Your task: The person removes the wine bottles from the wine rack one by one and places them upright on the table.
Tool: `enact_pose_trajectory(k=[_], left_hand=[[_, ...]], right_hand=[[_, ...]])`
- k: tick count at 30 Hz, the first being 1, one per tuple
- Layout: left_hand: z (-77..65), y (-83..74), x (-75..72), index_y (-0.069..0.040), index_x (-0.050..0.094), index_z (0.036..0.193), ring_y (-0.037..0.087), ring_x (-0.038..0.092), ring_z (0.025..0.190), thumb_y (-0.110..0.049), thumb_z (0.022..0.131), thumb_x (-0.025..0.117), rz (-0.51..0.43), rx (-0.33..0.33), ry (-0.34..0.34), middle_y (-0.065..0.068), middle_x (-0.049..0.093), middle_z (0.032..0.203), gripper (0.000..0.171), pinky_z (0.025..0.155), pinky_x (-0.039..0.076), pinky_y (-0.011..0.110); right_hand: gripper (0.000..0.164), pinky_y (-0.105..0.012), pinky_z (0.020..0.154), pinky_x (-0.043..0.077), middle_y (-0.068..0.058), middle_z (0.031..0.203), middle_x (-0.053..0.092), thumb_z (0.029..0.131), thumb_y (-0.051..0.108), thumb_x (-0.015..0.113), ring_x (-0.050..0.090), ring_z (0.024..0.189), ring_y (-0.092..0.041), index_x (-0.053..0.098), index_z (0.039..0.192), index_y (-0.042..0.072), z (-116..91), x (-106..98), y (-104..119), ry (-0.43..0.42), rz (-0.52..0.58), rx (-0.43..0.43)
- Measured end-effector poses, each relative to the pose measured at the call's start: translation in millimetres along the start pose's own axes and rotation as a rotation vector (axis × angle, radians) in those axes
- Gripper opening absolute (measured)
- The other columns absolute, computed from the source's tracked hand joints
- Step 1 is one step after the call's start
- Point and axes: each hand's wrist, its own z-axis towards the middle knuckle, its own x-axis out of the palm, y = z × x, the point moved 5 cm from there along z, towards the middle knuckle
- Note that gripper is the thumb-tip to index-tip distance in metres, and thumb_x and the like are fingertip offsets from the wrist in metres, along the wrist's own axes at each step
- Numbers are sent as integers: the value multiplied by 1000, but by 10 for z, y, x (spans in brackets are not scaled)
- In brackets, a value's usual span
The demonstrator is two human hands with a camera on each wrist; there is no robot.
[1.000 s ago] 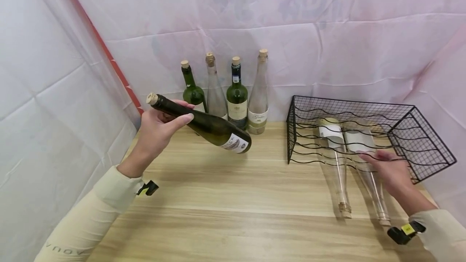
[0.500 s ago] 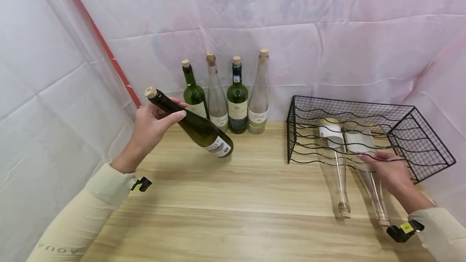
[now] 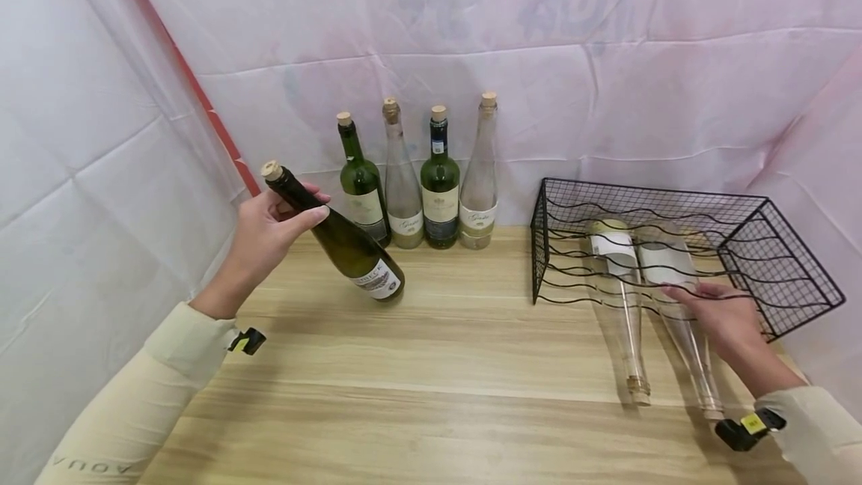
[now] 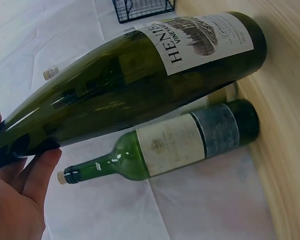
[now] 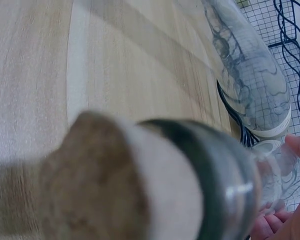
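My left hand (image 3: 259, 234) grips a dark green wine bottle (image 3: 350, 249) by its corked neck. The bottle leans, with its cork up to the left and its labelled base low to the right over the table. In the left wrist view the bottle's white label (image 4: 200, 42) shows a building drawing. At the right, my right hand (image 3: 727, 316) holds a corked clear glass bottle (image 3: 687, 339) lying in the black wire rack (image 3: 539, 245), thumb and fingers on either side of the glass. Its cork (image 5: 105, 185) looms blurred in the right wrist view.
A second clear bottle (image 3: 622, 305) lies in the rack, its neck sticking out toward me. Along the back cloth stand two green bottles (image 3: 364, 204) (image 3: 441, 204) and two clear bottles (image 3: 404, 200) (image 3: 478, 197), all corked. White cloth walls (image 3: 121, 96) border the wooden table (image 3: 431, 380).
My left hand has drawn the dark green bottle leftward, away from the standing bottles, and tipped it more upright. My right hand stays at the clear bottle in the rack.
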Motion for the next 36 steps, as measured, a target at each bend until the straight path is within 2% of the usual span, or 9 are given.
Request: enact_pose_trajectory(k=[5,8,12,14,18,25,30,33,36], left_hand=[[-3,74,-56,-14,64,112,21,64,87,-22,83,74,-9,-3,-7,6,70,104,31,75,54,24],[-18,-12,-83,-11,64,112,20,64,88,-20,84,73,8,-15,-7,8,70,105,30,77,54,24],[-24,1,-112,-12,64,112,20,64,89,-20,84,73,32,-25,-3,7,70,105,30,78,54,24],[-20,81,-129,-14,64,112,19,64,89,-22,84,73,36,-22,-4,6,70,104,31,78,54,24],[-18,146,-147,-13,63,113,19,64,90,-22,84,73,49,-31,-6,6,70,104,31,79,53,23],[-27,-32,-133,-5,59,115,17,64,90,-14,88,68,92,-45,-2,13,68,106,30,75,53,19],[-20,-148,-134,0,58,115,13,64,89,-10,88,66,167,-36,-15,17,68,105,30,76,52,17],[-20,-153,-140,1,57,115,12,64,89,-8,88,66,179,-32,-15,18,67,105,30,77,52,16],[-15,-133,-150,1,57,115,12,63,88,-8,88,66,183,-17,-24,17,67,104,30,76,52,16]], right_hand=[[99,-54,89,39,-30,143,36,76,65,65,35,122,-43,35,142,-2,-22,-8,-19,-12,19,36],[100,-59,95,35,-31,142,35,75,67,65,33,125,-45,36,142,-1,-33,-15,-36,-12,24,42],[99,-52,81,41,-35,138,38,75,68,64,41,115,-44,39,140,-1,-45,-29,-44,-15,6,35],[98,-46,74,42,-37,135,40,75,68,64,46,107,-42,40,139,-2,-55,-35,-42,-17,-10,28],[97,-41,69,42,-38,133,41,75,69,63,47,103,-40,42,138,-2,-75,-44,-38,-22,-23,32],[95,-43,69,42,-39,132,41,76,70,62,46,104,-45,42,137,0,-99,-50,-59,0,-12,45],[86,-37,63,44,-25,97,65,76,67,64,56,86,-32,54,126,-2,-100,-50,-71,-3,-34,11],[80,-33,60,45,-9,81,68,76,66,65,56,75,-21,60,119,-2,-102,-58,-68,-5,-35,-1],[77,-31,56,47,-5,76,68,76,65,66,56,70,-16,63,114,-3,-101,-64,-58,-12,-22,-4]])
